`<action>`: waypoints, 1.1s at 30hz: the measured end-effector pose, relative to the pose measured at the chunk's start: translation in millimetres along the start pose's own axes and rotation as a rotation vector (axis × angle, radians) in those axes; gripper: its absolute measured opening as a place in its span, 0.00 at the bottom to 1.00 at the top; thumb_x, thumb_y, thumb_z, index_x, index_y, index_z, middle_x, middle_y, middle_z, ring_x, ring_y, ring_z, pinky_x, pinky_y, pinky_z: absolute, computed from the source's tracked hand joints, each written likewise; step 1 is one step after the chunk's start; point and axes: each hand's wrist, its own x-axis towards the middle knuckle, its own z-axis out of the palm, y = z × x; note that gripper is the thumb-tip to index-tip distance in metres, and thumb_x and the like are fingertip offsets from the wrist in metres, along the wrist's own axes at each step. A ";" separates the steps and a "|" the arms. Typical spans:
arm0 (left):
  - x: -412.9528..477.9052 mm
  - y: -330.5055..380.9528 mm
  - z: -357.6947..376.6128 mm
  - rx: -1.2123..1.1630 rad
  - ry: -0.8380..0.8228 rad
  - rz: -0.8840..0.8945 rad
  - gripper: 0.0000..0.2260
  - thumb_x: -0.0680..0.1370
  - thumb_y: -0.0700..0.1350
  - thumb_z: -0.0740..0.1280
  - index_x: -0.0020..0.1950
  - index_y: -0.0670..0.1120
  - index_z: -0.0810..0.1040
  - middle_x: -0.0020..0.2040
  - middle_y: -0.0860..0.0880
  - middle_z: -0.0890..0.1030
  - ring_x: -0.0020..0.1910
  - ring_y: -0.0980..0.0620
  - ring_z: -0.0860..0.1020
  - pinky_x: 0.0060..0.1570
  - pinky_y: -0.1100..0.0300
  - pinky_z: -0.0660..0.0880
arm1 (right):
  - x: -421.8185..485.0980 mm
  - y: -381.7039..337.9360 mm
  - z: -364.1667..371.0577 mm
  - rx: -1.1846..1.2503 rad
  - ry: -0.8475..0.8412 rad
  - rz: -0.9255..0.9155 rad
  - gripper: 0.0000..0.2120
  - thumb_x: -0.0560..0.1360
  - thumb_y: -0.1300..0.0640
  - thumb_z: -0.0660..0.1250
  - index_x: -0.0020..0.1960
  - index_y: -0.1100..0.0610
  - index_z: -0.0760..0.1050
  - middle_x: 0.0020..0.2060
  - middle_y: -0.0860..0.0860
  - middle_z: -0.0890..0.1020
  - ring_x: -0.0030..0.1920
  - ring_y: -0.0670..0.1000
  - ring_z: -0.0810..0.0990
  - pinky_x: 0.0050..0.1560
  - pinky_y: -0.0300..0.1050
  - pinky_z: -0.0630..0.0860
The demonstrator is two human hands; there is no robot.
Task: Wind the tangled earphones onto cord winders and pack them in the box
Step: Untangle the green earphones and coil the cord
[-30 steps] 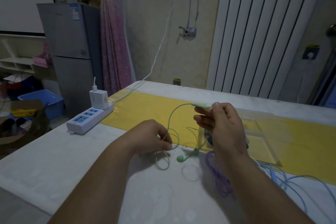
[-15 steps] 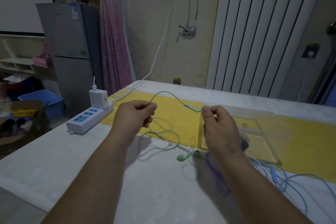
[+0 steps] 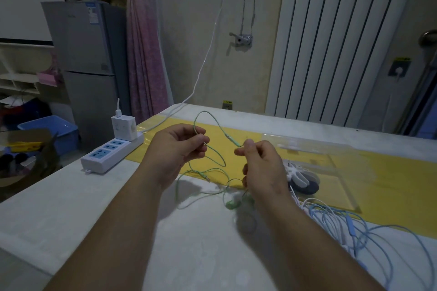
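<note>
Head view, near to far. Two bare forearms reach in from the bottom. Bare table top shows between them and left of the left arm, out to the table's left edge, which runs diagonally up toward the power strip. At near right, one tangle of blue and white cords sprawls to the frame's right edge; the number of sets in it cannot be told.

One pair of green earphones: buds on the table just beside the right wrist, loose loops lying between the hands, the rest lifted in an arch. The left hand pinches the cord between thumb and curled fingers. The right hand pinches it just below the inline remote, other fingers curled. Hands are apart and raised over the near edge of the one yellow strip.

Right of the right hand are two cord winders, one white and one dark, touching. Whether they lie inside or beside the one clear box cannot be told. The box sits on the yellow strip.

The power strip lies at the left table edge: three blue sockets visible, one white charger plugged in, one white cable rising to the wall. Past the table's far edge are a fridge, a pink curtain and a white ribbed panel.
</note>
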 end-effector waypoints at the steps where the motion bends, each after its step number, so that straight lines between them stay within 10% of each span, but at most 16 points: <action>1: -0.1 -0.2 0.8 -0.028 -0.015 -0.001 0.05 0.76 0.31 0.66 0.48 0.38 0.79 0.37 0.44 0.82 0.33 0.52 0.79 0.35 0.62 0.79 | -1.2 -1.4 2.1 -0.023 -0.032 -0.005 0.13 0.81 0.49 0.60 0.47 0.58 0.75 0.34 0.49 0.79 0.33 0.48 0.72 0.38 0.48 0.70; 13: 7.7 0.0 -2.2 -0.275 0.141 0.043 0.08 0.84 0.40 0.55 0.48 0.46 0.70 0.30 0.48 0.71 0.28 0.51 0.77 0.29 0.59 0.76 | -8.0 -14.4 -6.8 0.031 -0.381 0.105 0.07 0.79 0.57 0.65 0.43 0.56 0.74 0.33 0.51 0.80 0.24 0.46 0.65 0.28 0.42 0.64; 19: 11.5 0.8 -11.4 -0.321 0.290 0.112 0.09 0.85 0.42 0.53 0.46 0.49 0.69 0.30 0.50 0.64 0.22 0.56 0.60 0.21 0.67 0.58 | -4.8 -18.9 -18.5 -0.066 -0.366 0.055 0.04 0.77 0.62 0.65 0.44 0.56 0.74 0.30 0.49 0.81 0.24 0.46 0.67 0.28 0.43 0.67; 27: 15.1 0.4 -12.4 -0.167 0.542 0.140 0.09 0.83 0.43 0.57 0.44 0.51 0.71 0.30 0.51 0.65 0.24 0.56 0.60 0.23 0.64 0.55 | -6.3 -22.5 -17.6 -0.099 -0.245 -0.163 0.04 0.78 0.59 0.66 0.45 0.55 0.74 0.34 0.50 0.85 0.24 0.42 0.67 0.27 0.37 0.64; 33: 18.1 -10.7 -22.4 0.152 0.636 0.087 0.07 0.80 0.49 0.63 0.42 0.54 0.77 0.34 0.50 0.71 0.28 0.53 0.65 0.29 0.59 0.62 | -6.6 -15.2 -11.4 -0.090 -0.295 -0.157 0.06 0.78 0.58 0.65 0.43 0.55 0.73 0.23 0.45 0.71 0.27 0.45 0.69 0.32 0.40 0.66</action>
